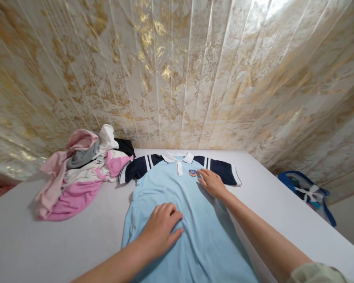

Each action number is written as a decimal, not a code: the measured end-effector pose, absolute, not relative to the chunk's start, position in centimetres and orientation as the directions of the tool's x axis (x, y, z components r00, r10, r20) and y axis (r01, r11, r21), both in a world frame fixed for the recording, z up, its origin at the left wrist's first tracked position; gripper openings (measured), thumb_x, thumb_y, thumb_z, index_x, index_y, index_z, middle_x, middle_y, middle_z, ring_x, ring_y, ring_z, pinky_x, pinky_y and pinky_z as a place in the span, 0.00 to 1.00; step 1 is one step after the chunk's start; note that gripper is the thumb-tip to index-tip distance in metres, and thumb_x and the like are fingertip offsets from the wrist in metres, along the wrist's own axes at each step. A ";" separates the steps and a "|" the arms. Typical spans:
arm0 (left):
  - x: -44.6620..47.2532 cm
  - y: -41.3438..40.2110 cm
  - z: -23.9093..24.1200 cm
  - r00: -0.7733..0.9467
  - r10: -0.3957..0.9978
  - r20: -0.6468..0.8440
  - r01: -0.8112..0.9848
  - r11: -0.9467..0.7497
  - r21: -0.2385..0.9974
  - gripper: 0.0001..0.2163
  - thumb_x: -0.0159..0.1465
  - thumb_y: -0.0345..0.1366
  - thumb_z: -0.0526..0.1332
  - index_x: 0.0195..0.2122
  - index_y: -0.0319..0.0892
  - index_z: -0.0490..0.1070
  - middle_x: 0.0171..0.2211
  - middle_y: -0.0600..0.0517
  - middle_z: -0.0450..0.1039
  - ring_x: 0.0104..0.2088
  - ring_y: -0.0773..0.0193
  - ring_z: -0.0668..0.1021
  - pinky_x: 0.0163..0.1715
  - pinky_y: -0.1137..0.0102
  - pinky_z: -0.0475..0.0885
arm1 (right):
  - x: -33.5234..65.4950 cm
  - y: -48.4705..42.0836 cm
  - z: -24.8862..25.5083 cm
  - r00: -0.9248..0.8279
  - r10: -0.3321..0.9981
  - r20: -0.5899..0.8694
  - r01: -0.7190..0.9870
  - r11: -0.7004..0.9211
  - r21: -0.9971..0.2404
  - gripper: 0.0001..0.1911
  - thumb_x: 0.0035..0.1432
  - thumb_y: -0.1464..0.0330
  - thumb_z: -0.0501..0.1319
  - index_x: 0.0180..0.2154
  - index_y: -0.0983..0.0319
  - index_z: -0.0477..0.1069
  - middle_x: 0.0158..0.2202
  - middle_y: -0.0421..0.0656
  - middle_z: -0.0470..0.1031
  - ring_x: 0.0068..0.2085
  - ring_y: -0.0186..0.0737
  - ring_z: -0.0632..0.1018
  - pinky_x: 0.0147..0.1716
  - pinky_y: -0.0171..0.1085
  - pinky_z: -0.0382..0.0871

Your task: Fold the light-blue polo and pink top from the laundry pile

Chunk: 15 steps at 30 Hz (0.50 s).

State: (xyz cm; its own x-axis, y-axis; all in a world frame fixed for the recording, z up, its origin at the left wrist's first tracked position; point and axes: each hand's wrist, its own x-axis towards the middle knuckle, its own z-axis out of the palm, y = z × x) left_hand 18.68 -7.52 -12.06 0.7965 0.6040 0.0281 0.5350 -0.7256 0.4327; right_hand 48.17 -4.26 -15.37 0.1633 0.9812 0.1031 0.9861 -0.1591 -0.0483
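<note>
A light blue polo shirt (165,188) with navy sleeves and a white collar lies spread face up, its collar toward the far edge. Small wrinkles cross its body, and its lower end runs out of view. My left hand (163,226) rests on the middle of the shirt, fingers loosely curved and apart, gripping nothing. Near the round chest badge (192,172), my right hand (211,182) is stretched out over the upper chest beside the navy sleeve, fingers apart and holding nothing.
The shirt lies on a white table (268,196). To the left sits a heap of clothes (79,173) in pink, white, grey and black. Behind hangs a gold-patterned curtain (177,78). Past the right edge is a clear bag with blue trim (308,194).
</note>
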 end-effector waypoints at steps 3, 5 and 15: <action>16.7 -9.3 -11.2 0.785 0.613 -0.088 0.590 -0.697 0.408 0.06 0.62 0.40 0.60 0.39 0.48 0.70 0.41 0.52 0.69 0.43 0.57 0.71 0.44 0.64 0.63 | 46.6 -4.8 -16.7 0.157 0.983 0.096 0.987 -0.155 -0.028 0.26 0.68 0.57 0.44 0.65 0.52 0.53 0.68 0.40 0.53 0.66 0.43 0.54 0.62 0.50 0.48; 14.9 -10.3 -10.0 0.749 0.624 -0.221 0.654 -0.645 0.395 0.05 0.61 0.40 0.60 0.37 0.49 0.70 0.40 0.53 0.71 0.39 0.59 0.73 0.40 0.65 0.63 | 46.6 -5.0 -17.3 0.152 0.983 0.099 0.988 -0.151 -0.014 0.27 0.68 0.56 0.43 0.65 0.53 0.53 0.68 0.40 0.53 0.67 0.43 0.54 0.62 0.50 0.48; 11.7 -6.1 -9.4 0.662 0.749 -0.008 0.685 -0.601 0.411 0.09 0.68 0.39 0.51 0.38 0.46 0.70 0.40 0.52 0.73 0.42 0.61 0.74 0.43 0.69 0.65 | 44.8 -3.6 -15.6 0.141 0.984 0.112 0.990 -0.143 0.010 0.24 0.66 0.62 0.48 0.62 0.55 0.60 0.65 0.47 0.59 0.63 0.48 0.60 0.60 0.52 0.52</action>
State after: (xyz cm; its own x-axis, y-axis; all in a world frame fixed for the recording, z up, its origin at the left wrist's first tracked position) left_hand 11.67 -6.10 -9.40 0.6622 0.7493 -0.0084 0.6853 -0.6011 0.4111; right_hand 44.76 -3.62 -15.55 0.1405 0.9837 0.1123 0.9897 -0.1425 0.0099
